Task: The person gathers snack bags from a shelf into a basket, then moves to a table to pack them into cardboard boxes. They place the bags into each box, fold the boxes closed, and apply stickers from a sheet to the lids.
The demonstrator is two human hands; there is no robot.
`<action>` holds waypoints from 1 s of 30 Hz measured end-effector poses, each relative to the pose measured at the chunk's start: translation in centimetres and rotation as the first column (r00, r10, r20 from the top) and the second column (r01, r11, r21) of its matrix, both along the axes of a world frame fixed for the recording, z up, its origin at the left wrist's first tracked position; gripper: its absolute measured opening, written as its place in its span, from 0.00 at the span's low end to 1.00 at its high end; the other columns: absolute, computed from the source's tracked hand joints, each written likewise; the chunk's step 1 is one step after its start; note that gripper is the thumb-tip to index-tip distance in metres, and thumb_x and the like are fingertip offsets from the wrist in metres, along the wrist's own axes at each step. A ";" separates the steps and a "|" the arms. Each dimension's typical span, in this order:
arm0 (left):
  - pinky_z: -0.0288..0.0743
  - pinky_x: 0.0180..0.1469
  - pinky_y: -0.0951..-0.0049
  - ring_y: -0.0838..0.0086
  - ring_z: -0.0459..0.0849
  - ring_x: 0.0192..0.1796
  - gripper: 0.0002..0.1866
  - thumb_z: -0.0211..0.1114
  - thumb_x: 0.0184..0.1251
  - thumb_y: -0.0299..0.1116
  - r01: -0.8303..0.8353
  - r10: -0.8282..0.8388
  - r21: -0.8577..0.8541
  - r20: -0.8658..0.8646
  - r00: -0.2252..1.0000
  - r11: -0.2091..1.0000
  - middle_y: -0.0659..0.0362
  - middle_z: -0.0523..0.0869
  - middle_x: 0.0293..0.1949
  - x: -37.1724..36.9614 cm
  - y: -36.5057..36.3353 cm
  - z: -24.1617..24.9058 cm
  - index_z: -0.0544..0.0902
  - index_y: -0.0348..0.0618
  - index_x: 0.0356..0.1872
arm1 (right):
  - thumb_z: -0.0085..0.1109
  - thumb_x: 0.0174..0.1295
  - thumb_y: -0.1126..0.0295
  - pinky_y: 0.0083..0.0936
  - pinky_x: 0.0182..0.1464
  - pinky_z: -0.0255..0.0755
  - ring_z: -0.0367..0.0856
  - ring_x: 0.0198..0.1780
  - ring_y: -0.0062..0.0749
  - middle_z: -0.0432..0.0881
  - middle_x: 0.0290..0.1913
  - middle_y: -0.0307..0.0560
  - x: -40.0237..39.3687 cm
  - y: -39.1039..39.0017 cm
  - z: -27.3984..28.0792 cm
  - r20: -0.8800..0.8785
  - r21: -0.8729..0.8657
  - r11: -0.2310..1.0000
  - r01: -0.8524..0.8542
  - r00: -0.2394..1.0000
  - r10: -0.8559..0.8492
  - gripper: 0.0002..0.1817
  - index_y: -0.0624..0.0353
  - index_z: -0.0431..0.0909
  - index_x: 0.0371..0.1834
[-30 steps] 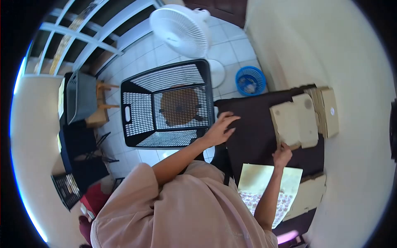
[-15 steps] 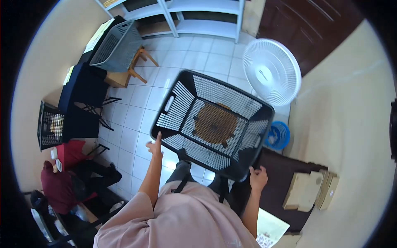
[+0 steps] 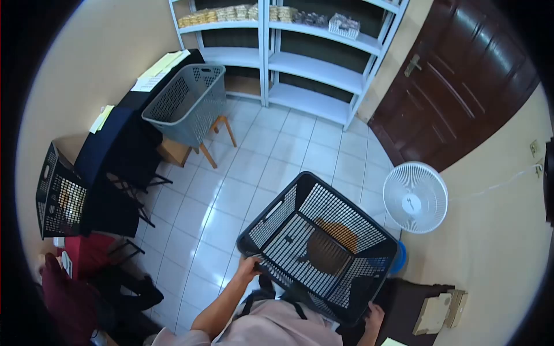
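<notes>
A black plastic laundry basket with slatted walls is in front of my body, its open top facing up. My left hand is closed on the rim at its near left corner. At the near right corner, my right hand has its fingers on the rim. A round brown stool-like seat shows through the slats of the basket's far wall and bottom. Nothing is visible inside the basket.
A white fan and a blue bin stand right. A grey basket rests on a wooden stool. White shelves hold packets. Another person sits left, near another black basket. Cardboard boxes lie right.
The view has tilted up, showing more of the shelves and door. My left hand has gone from extended fingers to gripping the rim. The basket has shifted relative to the round brown seat.
</notes>
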State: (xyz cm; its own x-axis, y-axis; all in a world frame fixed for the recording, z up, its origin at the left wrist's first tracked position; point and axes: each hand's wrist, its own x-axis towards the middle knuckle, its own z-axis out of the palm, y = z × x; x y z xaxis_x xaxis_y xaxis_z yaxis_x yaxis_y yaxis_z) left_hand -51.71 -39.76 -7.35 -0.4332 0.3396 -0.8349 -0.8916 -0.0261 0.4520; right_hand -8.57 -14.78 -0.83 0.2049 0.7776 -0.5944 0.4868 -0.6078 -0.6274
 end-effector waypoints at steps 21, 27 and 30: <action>0.78 0.49 0.39 0.57 0.83 0.45 0.18 0.57 0.60 0.30 0.064 -0.072 -0.076 -0.118 0.990 0.995 0.51 0.81 0.44 -39.2 16.1 6.1 0.73 0.39 0.52 | 0.51 0.45 0.90 0.20 0.33 0.77 0.80 0.32 0.25 0.81 0.34 0.41 -51.4 16.7 2.1 -0.573 0.249 0.942 -0.224 0.750 0.330 0.21 0.65 0.75 0.45; 0.81 0.47 0.48 0.56 0.82 0.43 0.10 0.53 0.56 0.24 -0.009 0.014 0.111 -0.044 0.999 0.994 0.48 0.80 0.42 -48.8 25.0 3.1 0.75 0.31 0.39 | 0.62 0.50 0.82 0.23 0.40 0.77 0.80 0.35 0.25 0.82 0.34 0.44 -61.4 28.9 2.8 -0.427 0.286 0.874 -0.393 0.764 0.483 0.12 0.65 0.76 0.39; 0.82 0.39 0.48 0.58 0.81 0.38 0.14 0.52 0.53 0.20 -0.167 0.151 0.197 0.095 0.984 0.966 0.51 0.77 0.36 -54.2 30.2 -1.1 0.71 0.38 0.43 | 0.68 0.54 0.67 0.25 0.40 0.75 0.80 0.37 0.28 0.81 0.35 0.48 -66.8 36.6 1.4 0.214 0.425 0.630 -0.650 0.748 0.628 0.15 0.65 0.76 0.39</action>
